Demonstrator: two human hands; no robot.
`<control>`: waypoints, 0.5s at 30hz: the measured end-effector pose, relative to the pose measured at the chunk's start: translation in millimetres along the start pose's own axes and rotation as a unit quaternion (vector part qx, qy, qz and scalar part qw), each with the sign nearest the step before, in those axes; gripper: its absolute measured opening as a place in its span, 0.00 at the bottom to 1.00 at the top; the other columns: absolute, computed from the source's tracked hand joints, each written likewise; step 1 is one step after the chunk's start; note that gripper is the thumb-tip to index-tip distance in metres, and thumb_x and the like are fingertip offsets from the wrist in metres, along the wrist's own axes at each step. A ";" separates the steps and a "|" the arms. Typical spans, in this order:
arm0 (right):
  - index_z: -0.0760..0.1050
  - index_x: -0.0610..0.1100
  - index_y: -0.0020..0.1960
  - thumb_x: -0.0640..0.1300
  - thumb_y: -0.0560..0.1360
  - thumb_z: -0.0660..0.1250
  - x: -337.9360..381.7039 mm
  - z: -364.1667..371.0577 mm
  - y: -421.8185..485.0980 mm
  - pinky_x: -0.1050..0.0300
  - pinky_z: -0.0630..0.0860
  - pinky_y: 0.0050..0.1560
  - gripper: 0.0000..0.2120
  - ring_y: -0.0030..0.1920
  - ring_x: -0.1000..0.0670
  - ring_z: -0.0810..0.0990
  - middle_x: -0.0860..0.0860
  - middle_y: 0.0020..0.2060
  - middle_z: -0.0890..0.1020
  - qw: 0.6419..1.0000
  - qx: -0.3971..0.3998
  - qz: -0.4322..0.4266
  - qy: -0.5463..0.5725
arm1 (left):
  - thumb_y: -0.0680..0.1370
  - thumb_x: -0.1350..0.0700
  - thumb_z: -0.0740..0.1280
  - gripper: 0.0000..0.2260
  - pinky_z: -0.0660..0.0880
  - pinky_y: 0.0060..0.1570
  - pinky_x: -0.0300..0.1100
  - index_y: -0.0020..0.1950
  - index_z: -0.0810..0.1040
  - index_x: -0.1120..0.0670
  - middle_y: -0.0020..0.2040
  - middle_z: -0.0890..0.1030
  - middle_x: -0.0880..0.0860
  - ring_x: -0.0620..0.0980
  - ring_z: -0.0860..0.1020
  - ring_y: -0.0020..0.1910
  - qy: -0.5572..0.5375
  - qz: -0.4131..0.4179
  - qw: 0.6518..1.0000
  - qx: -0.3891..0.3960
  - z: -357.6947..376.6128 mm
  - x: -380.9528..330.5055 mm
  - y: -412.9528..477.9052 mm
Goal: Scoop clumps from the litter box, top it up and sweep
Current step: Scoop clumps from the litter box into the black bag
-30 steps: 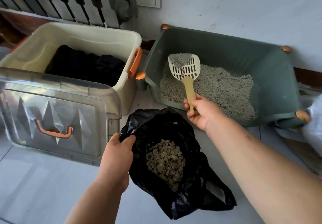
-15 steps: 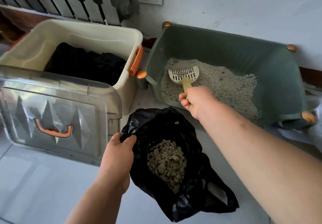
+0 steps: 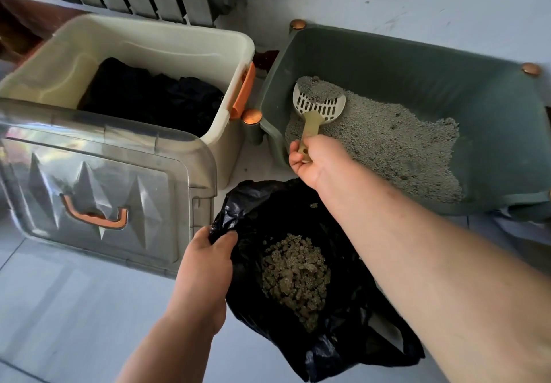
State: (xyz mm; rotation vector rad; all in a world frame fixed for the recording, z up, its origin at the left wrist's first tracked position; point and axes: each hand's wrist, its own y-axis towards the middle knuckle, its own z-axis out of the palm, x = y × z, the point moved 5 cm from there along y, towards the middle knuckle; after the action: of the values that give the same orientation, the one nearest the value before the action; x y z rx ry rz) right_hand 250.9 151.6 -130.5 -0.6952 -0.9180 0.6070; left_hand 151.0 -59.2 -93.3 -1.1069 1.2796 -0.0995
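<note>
Shaking gently seems wise: the right hand (image 3: pixel 310 159) grips the slotted scoop (image 3: pixel 320 105), loaded and tilted over the left end of the green litter box (image 3: pixel 417 63) (let loose grains drop through), while the left hand (image 3: pixel 208 251) pinches the black bag (image 3: pixel 343 338) open just in front.

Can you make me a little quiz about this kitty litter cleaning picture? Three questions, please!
1. True or false: the scoop has litter in it.
2. Which hand grips the black bag? A) left B) right
3. Fill in: the clumps lie inside the ____.

Key:
1. True.
2. A. The left hand grips the bag's edge; the right hand holds the scoop's handle.
3. Bag.
</note>
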 end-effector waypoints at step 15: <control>0.69 0.50 0.65 0.36 0.80 0.58 16.7 -45.7 -21.5 0.64 0.66 0.26 0.16 0.35 0.52 0.75 0.46 0.46 0.78 0.990 -0.004 -0.073 -0.118 | 0.82 0.62 0.62 0.08 0.81 0.44 0.47 0.60 0.76 0.57 0.48 0.85 0.57 0.54 0.85 0.46 0.010 0.015 1.000 -0.011 -5.4 -7.0 -12.7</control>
State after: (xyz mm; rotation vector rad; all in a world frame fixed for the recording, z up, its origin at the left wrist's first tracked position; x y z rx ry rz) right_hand 302.1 137.7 -125.4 -0.5654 -1.1818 0.5624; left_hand 150.5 -64.7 -78.9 -1.1074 1.3179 -0.0735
